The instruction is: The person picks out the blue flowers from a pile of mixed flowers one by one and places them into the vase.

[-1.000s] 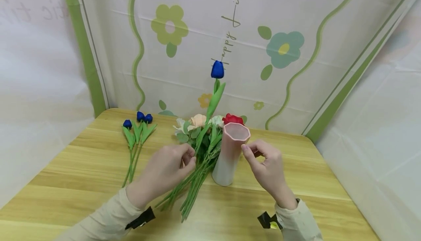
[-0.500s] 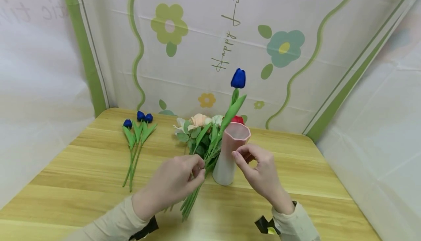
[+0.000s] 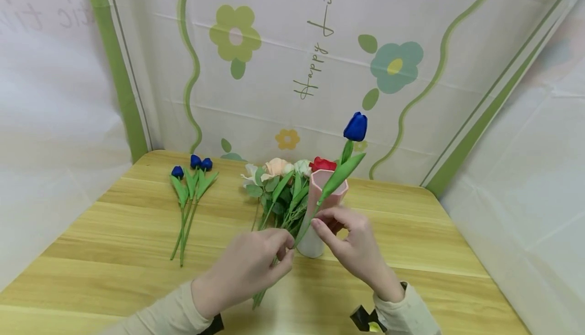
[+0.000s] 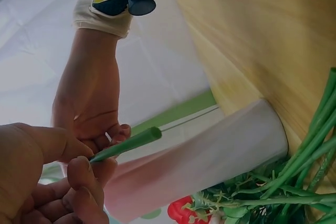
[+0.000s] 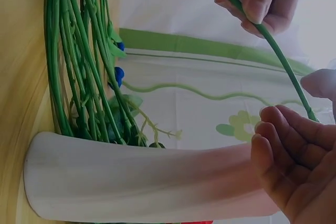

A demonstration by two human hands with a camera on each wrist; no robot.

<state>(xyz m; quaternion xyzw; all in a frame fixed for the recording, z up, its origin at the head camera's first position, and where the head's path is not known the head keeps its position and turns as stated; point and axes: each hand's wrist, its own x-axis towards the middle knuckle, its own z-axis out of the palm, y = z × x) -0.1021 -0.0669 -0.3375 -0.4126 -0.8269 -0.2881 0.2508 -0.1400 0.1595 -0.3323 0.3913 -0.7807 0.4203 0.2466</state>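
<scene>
My left hand pinches a blue artificial tulip near the lower end of its stem. The flower leans up and to the right, its leaf crossing in front of the vase. My right hand is at the middle of that stem, which passes between thumb and fingers; a gap shows around it in the right wrist view. A pink-and-white vase stands upright just behind both hands. In the left wrist view the cut end of the stem sticks out past the left fingers.
A bunch of artificial flowers lies left of the vase, its green stems toward me. A red flower shows behind the vase rim. Three more blue tulips lie at the left of the wooden table.
The left hand has carried the blue tulip rightward and lower, tilting it more to the right. The right hand has moved left and down to the stem.
</scene>
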